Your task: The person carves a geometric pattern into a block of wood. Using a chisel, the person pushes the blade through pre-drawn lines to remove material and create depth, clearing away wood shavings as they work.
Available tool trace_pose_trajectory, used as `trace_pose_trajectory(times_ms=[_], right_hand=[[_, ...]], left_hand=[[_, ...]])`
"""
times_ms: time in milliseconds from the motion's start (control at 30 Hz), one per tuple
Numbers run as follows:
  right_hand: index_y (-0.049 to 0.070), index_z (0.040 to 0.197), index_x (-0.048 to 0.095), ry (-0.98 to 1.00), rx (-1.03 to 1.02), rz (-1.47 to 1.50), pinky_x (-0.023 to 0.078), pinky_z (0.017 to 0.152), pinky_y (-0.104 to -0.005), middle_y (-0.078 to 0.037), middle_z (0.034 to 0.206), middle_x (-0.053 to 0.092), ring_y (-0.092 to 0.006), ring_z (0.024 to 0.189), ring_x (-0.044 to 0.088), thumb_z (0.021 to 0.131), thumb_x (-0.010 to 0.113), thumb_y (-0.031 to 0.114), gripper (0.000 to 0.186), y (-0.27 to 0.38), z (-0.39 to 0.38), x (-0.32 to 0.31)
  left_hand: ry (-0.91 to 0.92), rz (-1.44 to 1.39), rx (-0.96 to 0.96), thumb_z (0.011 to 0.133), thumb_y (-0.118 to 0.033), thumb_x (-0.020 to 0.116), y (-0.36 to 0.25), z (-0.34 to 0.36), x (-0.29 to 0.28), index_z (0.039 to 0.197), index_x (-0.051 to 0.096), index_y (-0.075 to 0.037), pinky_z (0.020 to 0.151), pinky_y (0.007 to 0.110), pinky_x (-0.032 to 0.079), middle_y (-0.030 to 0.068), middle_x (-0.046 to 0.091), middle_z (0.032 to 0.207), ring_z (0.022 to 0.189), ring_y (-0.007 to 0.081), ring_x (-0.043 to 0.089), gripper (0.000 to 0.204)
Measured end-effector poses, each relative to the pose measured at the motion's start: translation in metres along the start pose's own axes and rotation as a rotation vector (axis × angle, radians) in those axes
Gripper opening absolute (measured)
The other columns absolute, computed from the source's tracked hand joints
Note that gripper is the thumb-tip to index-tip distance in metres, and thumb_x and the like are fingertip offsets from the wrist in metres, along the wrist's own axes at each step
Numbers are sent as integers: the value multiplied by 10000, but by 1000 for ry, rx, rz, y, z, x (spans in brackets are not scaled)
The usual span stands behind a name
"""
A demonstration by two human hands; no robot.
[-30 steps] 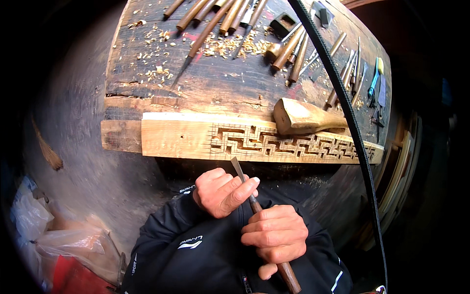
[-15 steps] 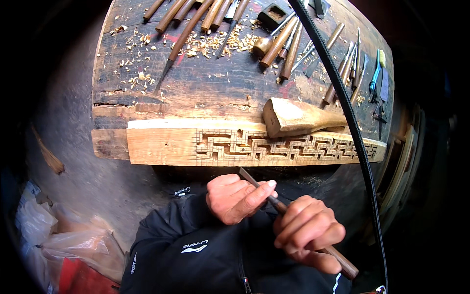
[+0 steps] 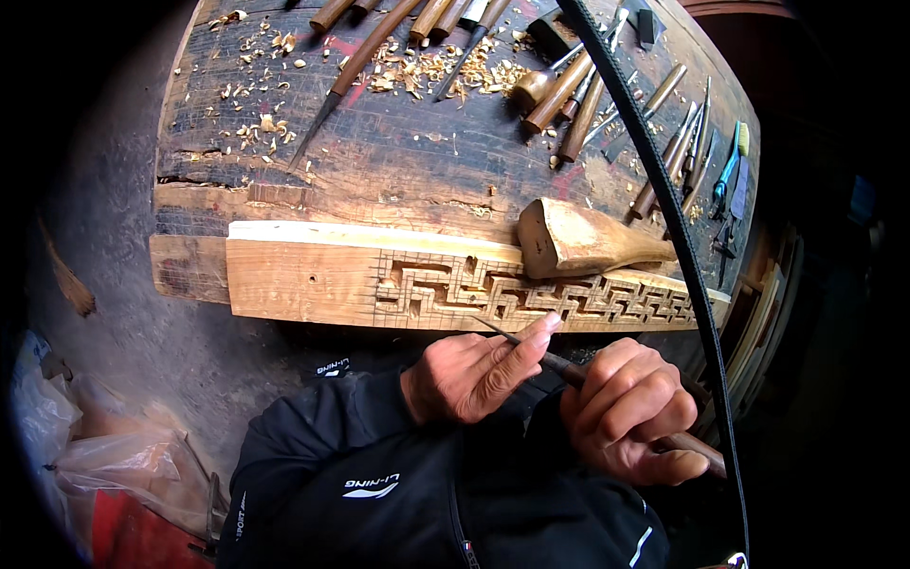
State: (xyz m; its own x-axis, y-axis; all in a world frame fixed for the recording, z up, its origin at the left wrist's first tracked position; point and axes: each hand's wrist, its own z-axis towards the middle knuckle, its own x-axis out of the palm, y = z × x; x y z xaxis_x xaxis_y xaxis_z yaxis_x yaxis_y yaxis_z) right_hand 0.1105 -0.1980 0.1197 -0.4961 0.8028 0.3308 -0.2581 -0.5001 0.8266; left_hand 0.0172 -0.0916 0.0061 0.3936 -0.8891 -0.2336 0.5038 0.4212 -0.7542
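Observation:
A chisel (image 3: 564,369) with a dark metal blade and brown wooden handle slants across my front, its tip up and to the left. My right hand (image 3: 630,410) is closed round the handle, whose butt end sticks out at the right. Up by the blade, my left hand (image 3: 482,376) grips with its fingers. The tip is near the front edge of a pale wooden board (image 3: 303,280); I cannot tell if they touch. A pencilled grid and a carved meander pattern cover the board's middle and right. A wooden mallet (image 3: 578,237) rests on top of it.
Several more chisels (image 3: 355,66) lie on the worn workbench (image 3: 398,171) among wood shavings (image 3: 417,76). A blue brush (image 3: 730,161) lies at the right. A black cord (image 3: 654,156) hangs across the view. Plastic bags (image 3: 123,446) are on the floor at lower left.
Both hands have shifted right with the chisel, which now lies flatter and shows its blade more edge-on. The whole view has moved slightly, so the bench and board appear further left.

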Motion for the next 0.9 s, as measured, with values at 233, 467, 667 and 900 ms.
trace_pose_trajectory(times_ms=[233, 467, 667, 900], right_hand=[[80, 693, 476, 156, 60, 184, 346, 345, -306, -151, 586, 637, -200, 364, 508, 1160, 564, 617, 716, -10, 4, -18], [86, 624, 438, 255, 110, 233, 346, 348, -316, -164, 575, 617, -210, 366, 506, 1172, 554, 594, 756, -14, 10, -18], [102, 629, 433, 74, 74, 200, 349, 346, -300, -155, 571, 616, -200, 359, 491, 1182, 556, 557, 727, -11, 7, -5], [140, 700, 406, 305, 113, 65, 337, 331, -245, -65, 557, 618, -108, 320, 438, 1196, 518, 550, 653, -15, 19, 5]], left_hand=[[14, 29, -11, 1006, 39, 710, 7, -9, 2, 1517, 569, 135, 725, 288, 659, 313, 762, 1394, 952, 239, 856, 538], [10, 44, 16, 994, 59, 692, 14, -13, -1, 1495, 566, 155, 807, 348, 689, 347, 767, 1338, 1020, 302, 857, 526], [45, 39, 21, 999, 60, 682, 13, -14, -4, 1463, 590, 156, 927, 420, 689, 341, 781, 1279, 1118, 369, 839, 482], [-11, 7, 52, 1047, 44, 656, 21, -30, -1, 1499, 575, 142, 1046, 507, 656, 335, 766, 1327, 1208, 401, 808, 469]])
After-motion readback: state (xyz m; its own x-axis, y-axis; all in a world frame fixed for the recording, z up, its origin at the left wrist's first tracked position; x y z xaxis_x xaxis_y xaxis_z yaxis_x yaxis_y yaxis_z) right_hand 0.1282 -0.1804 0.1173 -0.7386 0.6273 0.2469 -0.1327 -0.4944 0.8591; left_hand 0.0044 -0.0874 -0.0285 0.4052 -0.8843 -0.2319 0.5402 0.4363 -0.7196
